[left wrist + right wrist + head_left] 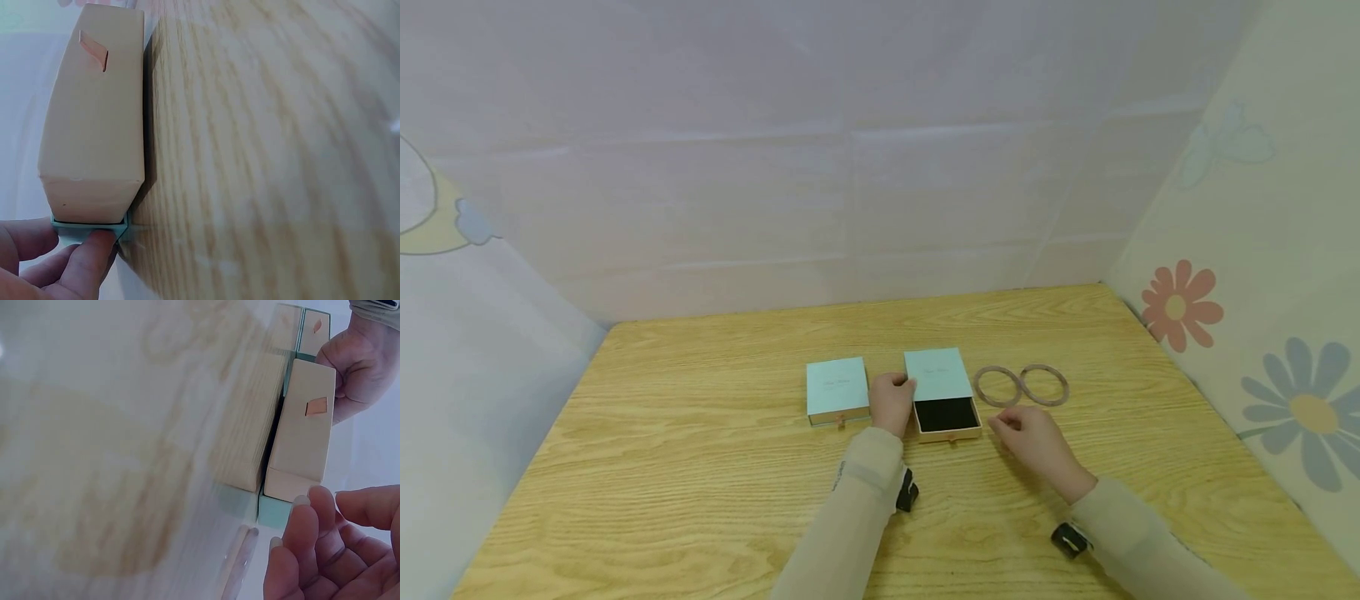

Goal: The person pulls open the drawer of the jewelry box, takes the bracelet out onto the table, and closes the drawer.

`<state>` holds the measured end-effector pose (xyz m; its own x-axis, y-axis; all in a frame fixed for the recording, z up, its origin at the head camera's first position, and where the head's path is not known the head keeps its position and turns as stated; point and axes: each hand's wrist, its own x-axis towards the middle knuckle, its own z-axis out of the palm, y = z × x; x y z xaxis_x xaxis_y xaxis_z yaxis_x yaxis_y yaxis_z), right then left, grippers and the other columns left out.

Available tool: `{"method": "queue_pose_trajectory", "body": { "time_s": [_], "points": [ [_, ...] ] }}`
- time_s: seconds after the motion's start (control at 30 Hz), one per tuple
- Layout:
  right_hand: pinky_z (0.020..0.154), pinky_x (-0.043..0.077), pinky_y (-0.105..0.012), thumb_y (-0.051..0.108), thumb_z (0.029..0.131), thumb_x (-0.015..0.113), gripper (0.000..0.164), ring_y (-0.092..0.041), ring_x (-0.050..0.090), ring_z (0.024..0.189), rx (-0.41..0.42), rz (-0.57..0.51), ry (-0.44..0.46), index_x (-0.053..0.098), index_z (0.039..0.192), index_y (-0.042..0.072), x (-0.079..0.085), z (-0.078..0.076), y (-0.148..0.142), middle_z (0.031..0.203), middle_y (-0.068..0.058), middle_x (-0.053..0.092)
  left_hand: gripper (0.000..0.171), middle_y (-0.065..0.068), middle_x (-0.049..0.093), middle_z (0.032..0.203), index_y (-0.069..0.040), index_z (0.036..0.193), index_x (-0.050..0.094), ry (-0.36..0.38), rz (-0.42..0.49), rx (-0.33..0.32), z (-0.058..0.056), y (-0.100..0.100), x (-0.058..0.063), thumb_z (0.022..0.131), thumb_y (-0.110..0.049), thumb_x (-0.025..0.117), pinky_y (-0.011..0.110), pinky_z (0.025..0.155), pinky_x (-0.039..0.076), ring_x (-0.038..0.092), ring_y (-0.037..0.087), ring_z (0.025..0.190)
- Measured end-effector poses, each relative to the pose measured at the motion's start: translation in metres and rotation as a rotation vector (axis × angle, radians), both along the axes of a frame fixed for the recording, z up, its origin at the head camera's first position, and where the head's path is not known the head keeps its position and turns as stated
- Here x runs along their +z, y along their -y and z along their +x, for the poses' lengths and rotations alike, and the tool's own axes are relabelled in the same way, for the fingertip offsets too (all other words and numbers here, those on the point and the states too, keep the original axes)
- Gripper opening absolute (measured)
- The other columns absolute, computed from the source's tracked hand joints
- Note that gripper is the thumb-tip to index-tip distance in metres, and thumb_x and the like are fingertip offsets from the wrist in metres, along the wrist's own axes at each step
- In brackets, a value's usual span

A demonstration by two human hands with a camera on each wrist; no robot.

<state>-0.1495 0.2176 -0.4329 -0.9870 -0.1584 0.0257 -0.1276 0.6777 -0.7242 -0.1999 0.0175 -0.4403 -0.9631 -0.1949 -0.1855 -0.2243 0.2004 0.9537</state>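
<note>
A mint drawer box (936, 373) lies near the middle of the table, its cream drawer (961, 434) slid partly out toward me. Black lining (947, 414) shows inside. My left hand (891, 404) grips the mint sleeve at its left side; in the left wrist view, fingers (87, 262) press against the sleeve's edge. Just right of the drawer's front corner is my right hand (1037, 442), fingers loosely bent and holding nothing. Two pinkish bangles, a left bangle (977, 386) and a right bangle (1065, 385), lie side by side beyond it.
Left of my left hand sits a second mint box (837, 385), its drawer pushed in and a small ribbon tab at the front. The wooden table (700, 467) ends at a pale back wall (760, 208). A flower-printed wall (1240, 250) stands at the right.
</note>
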Motion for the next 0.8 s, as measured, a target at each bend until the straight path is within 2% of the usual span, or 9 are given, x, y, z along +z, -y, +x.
{"method": "queue_pose_trajectory", "body": {
  "time_s": [0.4, 0.63, 0.8],
  "points": [
    [0.050, 0.040, -0.025, 0.006, 0.095, 0.060, 0.022, -0.012, 0.047, 0.052, 0.031, 0.007, -0.001, 0.068, 0.076, 0.000, -0.002, -0.002, 0.005, 0.059, -0.003, 0.056, 0.029, 0.026, 0.061, 0.121, 0.011, 0.120, 0.063, -0.019, -0.001, -0.006, 0.000, 0.000, 0.000, 0.097, -0.004, 0.058, 0.047, 0.092, 0.050, 0.057, 0.039, 0.113],
    [0.053, 0.042, -0.025, 0.008, 0.095, 0.061, 0.021, -0.011, 0.048, 0.054, 0.043, -0.027, 0.014, 0.071, 0.079, -0.001, -0.003, -0.001, 0.009, 0.061, -0.002, 0.058, 0.028, 0.026, 0.062, 0.120, 0.011, 0.119, 0.063, -0.025, -0.006, -0.009, 0.001, 0.000, -0.001, 0.096, -0.004, 0.058, 0.046, 0.091, 0.050, 0.057, 0.039, 0.112],
    [0.048, 0.038, -0.024, 0.011, 0.096, 0.061, 0.028, -0.008, 0.042, 0.049, 0.062, -0.041, 0.022, 0.067, 0.071, 0.001, 0.000, 0.001, 0.011, 0.058, 0.000, 0.054, 0.028, 0.026, 0.061, 0.120, 0.012, 0.119, 0.063, -0.024, 0.001, -0.009, 0.002, 0.000, 0.000, 0.096, -0.004, 0.057, 0.047, 0.092, 0.050, 0.057, 0.040, 0.113]
  ]
}}
